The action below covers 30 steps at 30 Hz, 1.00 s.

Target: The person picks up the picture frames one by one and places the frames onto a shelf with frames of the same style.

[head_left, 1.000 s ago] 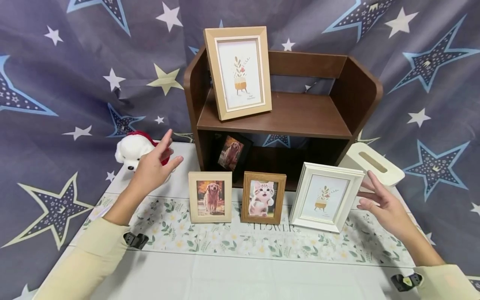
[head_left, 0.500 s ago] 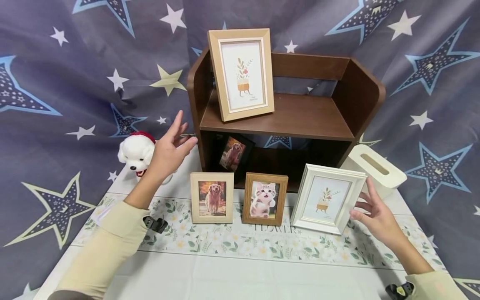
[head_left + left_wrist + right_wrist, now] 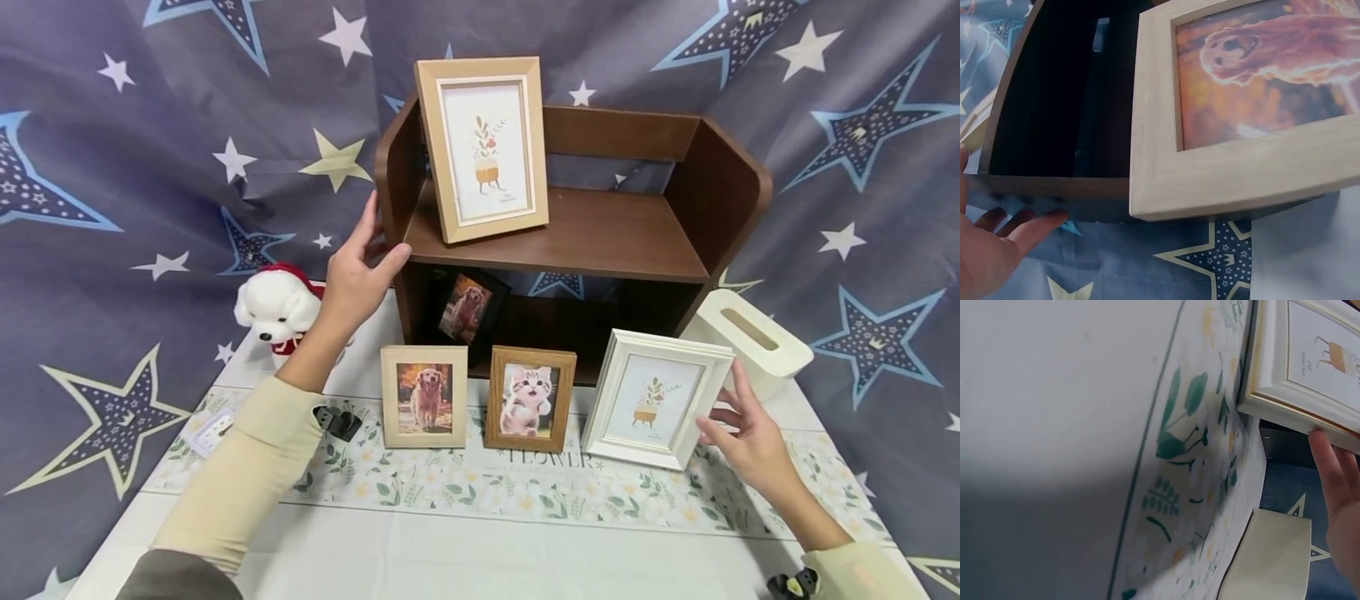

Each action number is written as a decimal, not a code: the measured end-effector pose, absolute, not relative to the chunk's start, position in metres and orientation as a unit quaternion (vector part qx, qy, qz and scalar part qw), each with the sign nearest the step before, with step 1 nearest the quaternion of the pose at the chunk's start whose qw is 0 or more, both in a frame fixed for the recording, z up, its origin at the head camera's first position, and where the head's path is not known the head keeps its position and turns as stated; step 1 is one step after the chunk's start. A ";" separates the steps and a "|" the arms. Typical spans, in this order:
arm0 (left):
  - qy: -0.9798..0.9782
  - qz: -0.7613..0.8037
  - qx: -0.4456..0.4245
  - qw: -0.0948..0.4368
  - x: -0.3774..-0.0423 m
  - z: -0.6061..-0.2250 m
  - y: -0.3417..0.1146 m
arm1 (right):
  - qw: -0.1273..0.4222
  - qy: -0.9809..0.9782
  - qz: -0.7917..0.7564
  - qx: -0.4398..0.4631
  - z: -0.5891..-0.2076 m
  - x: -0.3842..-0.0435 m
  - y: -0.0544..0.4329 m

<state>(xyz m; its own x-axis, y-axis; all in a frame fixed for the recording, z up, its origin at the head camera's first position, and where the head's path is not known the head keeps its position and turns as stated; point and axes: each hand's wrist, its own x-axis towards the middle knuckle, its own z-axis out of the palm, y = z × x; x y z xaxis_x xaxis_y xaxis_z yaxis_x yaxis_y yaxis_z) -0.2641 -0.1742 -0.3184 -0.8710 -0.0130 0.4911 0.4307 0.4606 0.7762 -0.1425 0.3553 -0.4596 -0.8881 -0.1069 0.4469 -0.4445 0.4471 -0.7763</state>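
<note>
My left hand (image 3: 354, 279) is at the left side of the dark brown two-tier shelf (image 3: 600, 237), fingers extended along the outer panel and thumb near the front edge. In the left wrist view its fingertips are close to that panel; contact is hard to tell. My right hand (image 3: 750, 442) is at the right edge of a white picture frame (image 3: 652, 400) with a plant print. The right wrist view shows a fingertip against this frame's side. A cream frame (image 3: 423, 396) with a dog photo and a brown frame (image 3: 530, 400) with a kitten stand to its left.
On the upper shelf leans a tan frame (image 3: 487, 150); a black frame (image 3: 465, 308) sits tilted on the lower level. A white plush dog (image 3: 277, 308) is at the left, and a cream tissue box (image 3: 753, 333) at the right. A starry curtain (image 3: 187, 125) hangs behind.
My left hand has moved right and up, from in front of the plush dog to the shelf's left side. My right hand has come left to the white frame's edge.
</note>
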 end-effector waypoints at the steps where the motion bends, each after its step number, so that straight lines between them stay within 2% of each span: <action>1: -0.824 -0.504 -0.127 0.225 -0.265 -0.317 -0.173 | 0.168 -0.832 0.502 0.165 -0.460 -0.143 0.355; 10: -0.825 -0.470 -0.130 0.285 -0.270 -0.316 -0.167 | 0.160 -0.831 0.507 0.165 -0.463 -0.145 0.355; 30: -0.821 -0.473 -0.152 0.282 -0.274 -0.319 -0.172 | 0.126 -0.806 0.545 0.196 -0.460 -0.147 0.356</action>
